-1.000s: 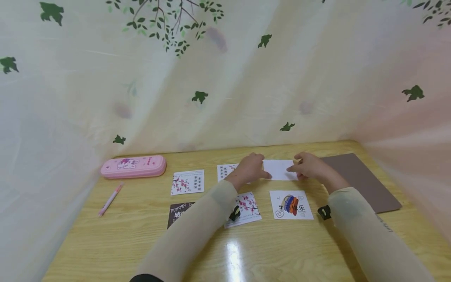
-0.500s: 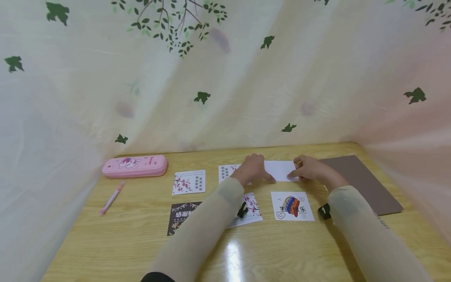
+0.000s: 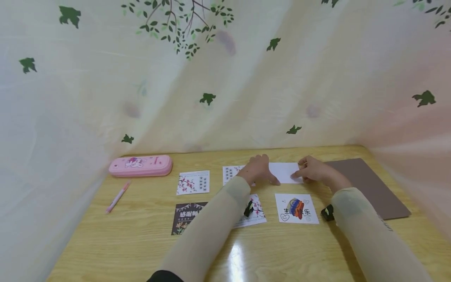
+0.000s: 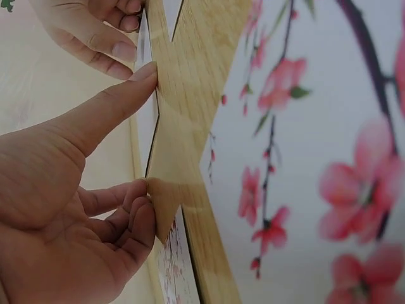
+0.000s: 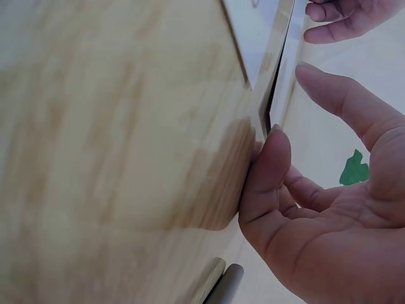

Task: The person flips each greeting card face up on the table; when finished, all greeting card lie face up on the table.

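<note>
A blank white card (image 3: 283,171) lies at the back of the wooden table, between the two hands. My left hand (image 3: 258,169) holds its left side, the thumb along the near edge and the other fingers curled at the corner, as the left wrist view shows at the card's edge (image 4: 146,120). At the right side, my right hand (image 3: 314,170) holds the card with its thumb over the top and a finger against the corner. A blossom-print card (image 3: 230,172) is partly covered by the left hand. Nearer me sits a card with a colourful drawing (image 3: 297,208).
Under the left forearm are another blossom card (image 3: 258,209) and a dark card (image 3: 186,213), both partly hidden. Farther left lie a blossom card (image 3: 192,183), a pink pencil case (image 3: 141,166) and a pink pen (image 3: 118,197). A grey-brown board (image 3: 370,188) lies right, behind the right forearm.
The left hand has shifted slightly right along the white card, its thumb now farther over the near edge. The right hand stays at the card's right side. The head view has turned slightly left.
</note>
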`<state>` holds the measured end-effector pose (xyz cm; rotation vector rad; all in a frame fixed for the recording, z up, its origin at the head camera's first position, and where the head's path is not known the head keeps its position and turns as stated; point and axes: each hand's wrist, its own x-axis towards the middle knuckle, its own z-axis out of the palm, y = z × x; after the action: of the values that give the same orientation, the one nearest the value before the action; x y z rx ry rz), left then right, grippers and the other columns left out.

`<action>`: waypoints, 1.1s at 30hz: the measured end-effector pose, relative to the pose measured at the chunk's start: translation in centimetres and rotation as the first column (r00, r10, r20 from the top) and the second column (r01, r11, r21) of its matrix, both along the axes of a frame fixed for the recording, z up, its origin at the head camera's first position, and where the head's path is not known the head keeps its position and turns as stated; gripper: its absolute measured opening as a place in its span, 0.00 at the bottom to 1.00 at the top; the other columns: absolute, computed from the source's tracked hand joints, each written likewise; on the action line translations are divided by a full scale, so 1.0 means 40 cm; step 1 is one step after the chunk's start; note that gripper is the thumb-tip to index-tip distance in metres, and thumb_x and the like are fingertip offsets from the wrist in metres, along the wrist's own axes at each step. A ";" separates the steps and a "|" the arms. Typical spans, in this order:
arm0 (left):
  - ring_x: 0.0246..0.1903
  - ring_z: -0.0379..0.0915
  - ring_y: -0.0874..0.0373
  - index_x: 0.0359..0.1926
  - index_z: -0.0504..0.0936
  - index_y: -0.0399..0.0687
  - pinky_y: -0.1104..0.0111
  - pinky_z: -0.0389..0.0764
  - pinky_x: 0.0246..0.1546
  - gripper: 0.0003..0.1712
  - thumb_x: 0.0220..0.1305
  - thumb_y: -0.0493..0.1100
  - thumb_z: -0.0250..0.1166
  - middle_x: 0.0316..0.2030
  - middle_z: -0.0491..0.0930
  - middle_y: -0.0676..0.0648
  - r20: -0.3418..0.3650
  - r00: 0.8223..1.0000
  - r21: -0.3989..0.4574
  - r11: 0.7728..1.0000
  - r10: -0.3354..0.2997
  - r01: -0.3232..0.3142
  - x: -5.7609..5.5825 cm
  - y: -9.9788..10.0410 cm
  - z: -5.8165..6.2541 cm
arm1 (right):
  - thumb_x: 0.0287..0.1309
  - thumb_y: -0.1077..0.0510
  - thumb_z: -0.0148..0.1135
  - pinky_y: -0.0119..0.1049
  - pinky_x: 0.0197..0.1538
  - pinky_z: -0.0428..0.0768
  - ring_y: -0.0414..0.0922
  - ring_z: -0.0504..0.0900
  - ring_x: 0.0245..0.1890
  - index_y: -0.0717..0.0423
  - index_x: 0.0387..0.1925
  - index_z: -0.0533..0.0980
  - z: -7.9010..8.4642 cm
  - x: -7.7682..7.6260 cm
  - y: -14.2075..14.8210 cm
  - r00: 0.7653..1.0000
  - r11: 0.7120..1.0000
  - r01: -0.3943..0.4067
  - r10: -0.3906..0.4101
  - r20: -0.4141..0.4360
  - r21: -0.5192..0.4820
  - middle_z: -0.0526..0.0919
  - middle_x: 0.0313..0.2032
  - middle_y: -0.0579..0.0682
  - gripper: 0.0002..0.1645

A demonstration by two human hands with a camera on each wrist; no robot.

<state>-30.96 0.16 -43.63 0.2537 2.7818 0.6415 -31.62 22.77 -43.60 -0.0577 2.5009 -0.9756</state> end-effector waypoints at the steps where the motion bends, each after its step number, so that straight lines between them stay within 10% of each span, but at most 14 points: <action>1: 0.66 0.73 0.45 0.72 0.70 0.45 0.54 0.81 0.67 0.53 0.52 0.61 0.85 0.68 0.75 0.41 -0.001 1.000 0.001 1.000 -0.003 0.003 0.000 0.000 0.000 | 0.68 0.47 0.72 0.37 0.46 0.74 0.45 0.74 0.34 0.69 0.73 0.55 -0.001 -0.001 0.001 1.000 1.000 0.003 -0.003 0.000 0.005 0.74 0.46 0.57 0.50; 33: 0.54 0.75 0.49 0.67 0.75 0.45 0.59 0.85 0.51 0.48 0.53 0.61 0.84 0.59 0.79 0.43 0.007 1.000 0.015 1.000 -0.014 0.014 -0.007 0.002 -0.013 | 0.71 0.48 0.69 0.36 0.40 0.75 0.43 0.74 0.30 0.68 0.64 0.62 -0.006 -0.013 0.002 1.000 0.999 0.018 -0.018 0.002 -0.043 0.74 0.33 0.50 0.37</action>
<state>-31.25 0.23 -44.15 0.2734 2.7665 0.6587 -32.12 22.86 -43.83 -0.0479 2.4835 -1.0358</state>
